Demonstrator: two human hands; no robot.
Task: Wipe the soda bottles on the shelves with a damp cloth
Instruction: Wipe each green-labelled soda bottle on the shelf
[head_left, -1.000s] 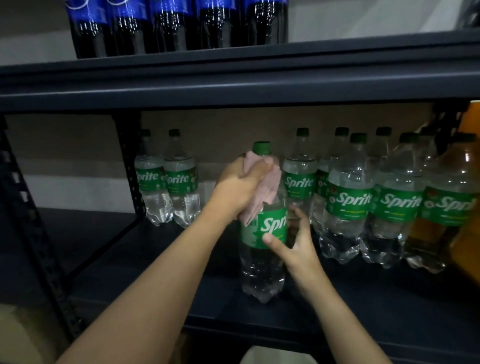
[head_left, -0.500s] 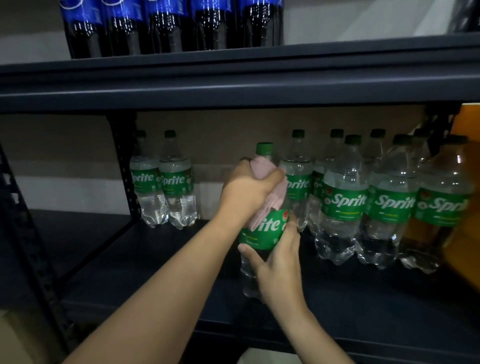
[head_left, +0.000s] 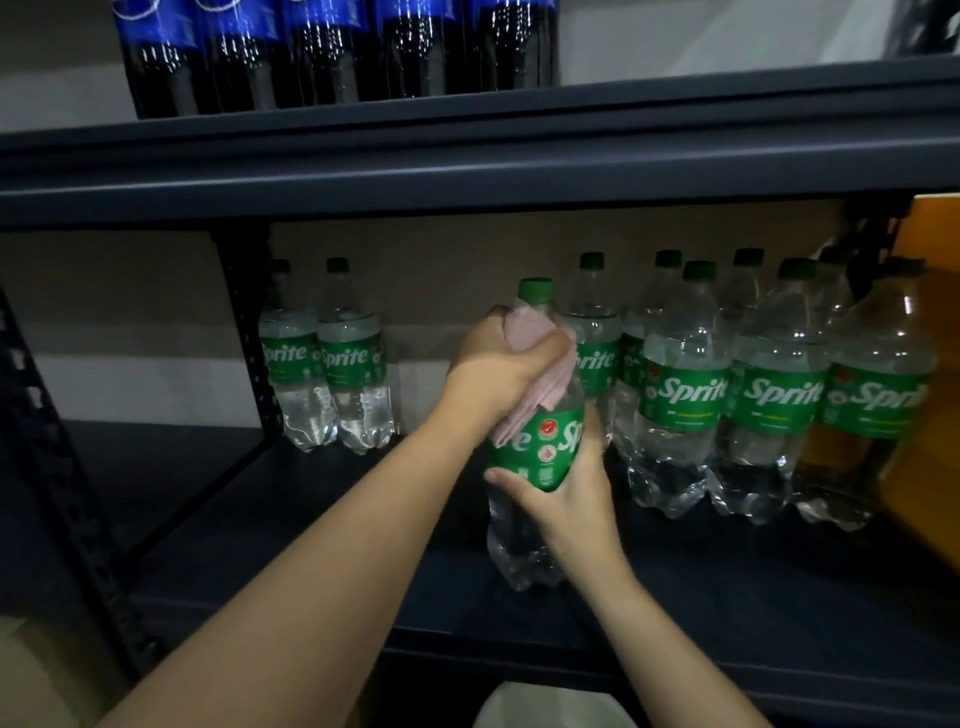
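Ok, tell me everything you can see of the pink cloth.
The pink cloth looks soft and thin, bunched up, not spread flat. The left hand grips its upper part against the shoulder of the held Sprite bottle, just below the green cap. A loose tail hangs down from the fist over the top of the green label. Whether it is damp cannot be told. The right hand holds the bottle lower down, apart from the cloth.

Both forearms bare, extended forward and upward. Left hand raised higher, fingers curled tight round a pink cloth. Right hand lower, thumb and fingers wrapped round the bottle at label height.
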